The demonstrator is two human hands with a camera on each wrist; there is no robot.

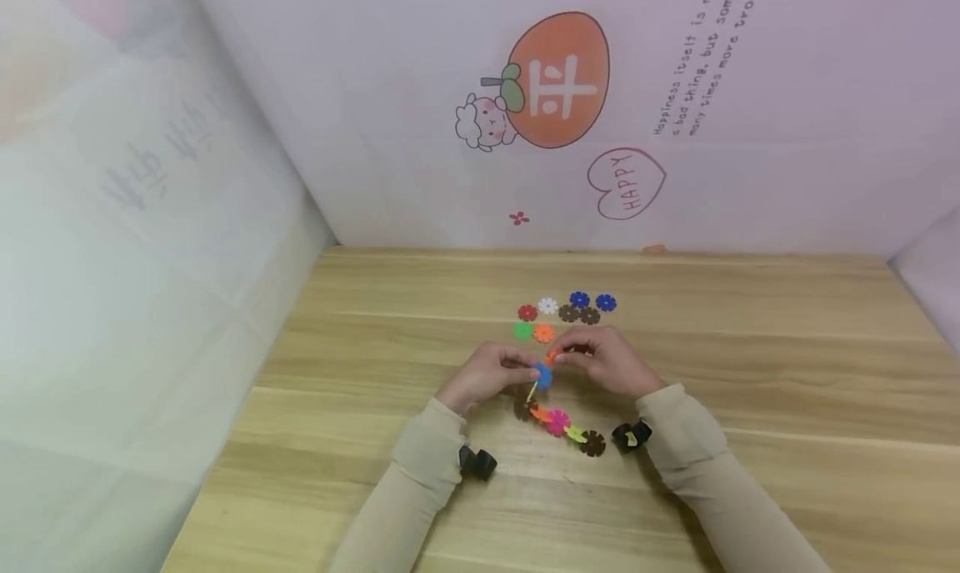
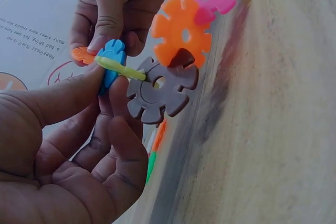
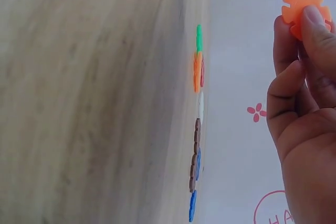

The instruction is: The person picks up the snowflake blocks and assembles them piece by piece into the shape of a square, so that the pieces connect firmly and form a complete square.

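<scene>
My left hand (image 1: 483, 376) pinches a blue notched disc (image 2: 111, 62) between thumb and fingers. From that disc runs a chain of interlocked snowflake discs: a yellow one (image 2: 119, 68), a brown one (image 2: 142, 95), an orange one (image 2: 173, 30), a pink one (image 1: 557, 423), another yellow (image 1: 575, 434) and a brown one (image 1: 592, 444) at the end. My right hand (image 1: 606, 361) pinches an orange disc (image 3: 302, 4) by thumb and fingertips. Its notched edge is right at the edge of the blue disc.
Beyond the hands, loose discs lie flat on the wooden table (image 1: 337, 406): green (image 1: 523, 331), orange (image 1: 543, 333), red (image 1: 527, 313), white (image 1: 548, 305), two brown (image 1: 568, 313) and two blue (image 1: 606, 303). A printed cloth wall (image 1: 405, 139) rises behind the table.
</scene>
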